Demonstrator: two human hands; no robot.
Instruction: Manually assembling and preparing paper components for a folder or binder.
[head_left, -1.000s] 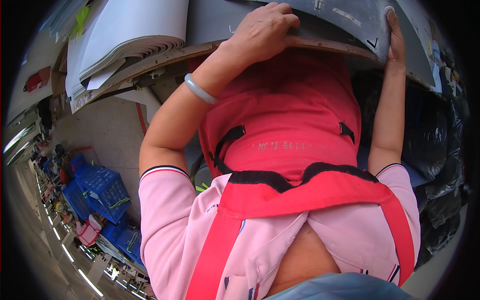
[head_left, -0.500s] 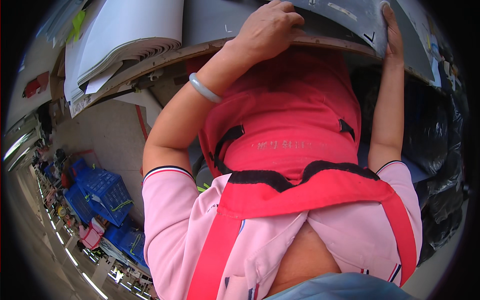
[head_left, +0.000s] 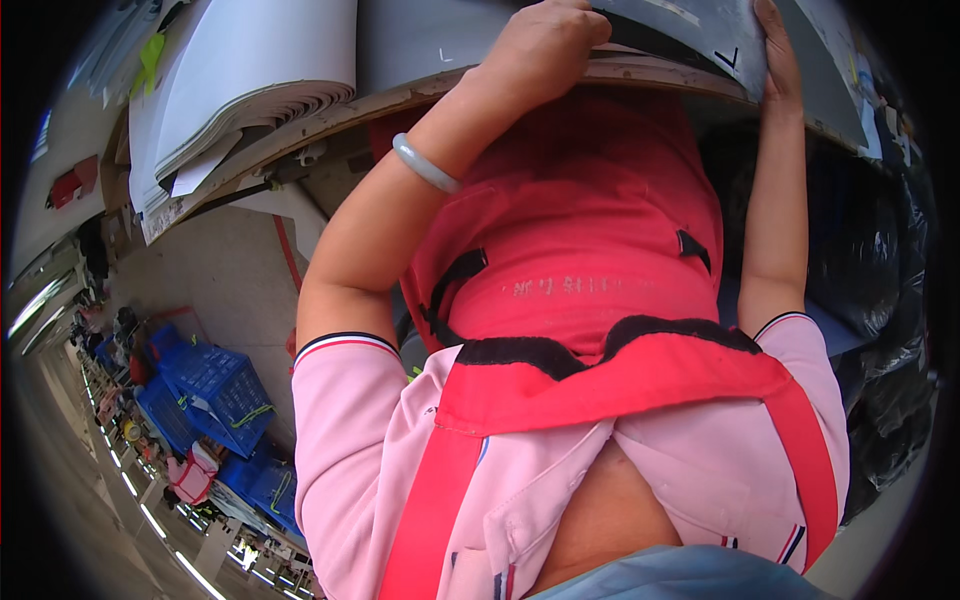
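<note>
A stiff grey sheet with a dark angular mark near its corner lies at the top right, over the table edge. My right hand grips its right side, thumb on the upper face. My left hand, with a pale bangle on the wrist, is closed at the sheet's left end, just above the wooden table edge. Whatever its fingers pinch is hidden. Between the hands a dark gap shows under the grey sheet. Left of my left hand is a grey surface bearing a small white corner mark.
A thick folded stack of white sheets rests at the table's left end. Blue plastic crates stand on the floor to the left. Black plastic bags are piled at the right. My red apron touches the table front.
The grey sheet's marked corner has shifted slightly left and farther from me, my right hand with it. My left forearm has moved a little to the right; its hand stays closed.
</note>
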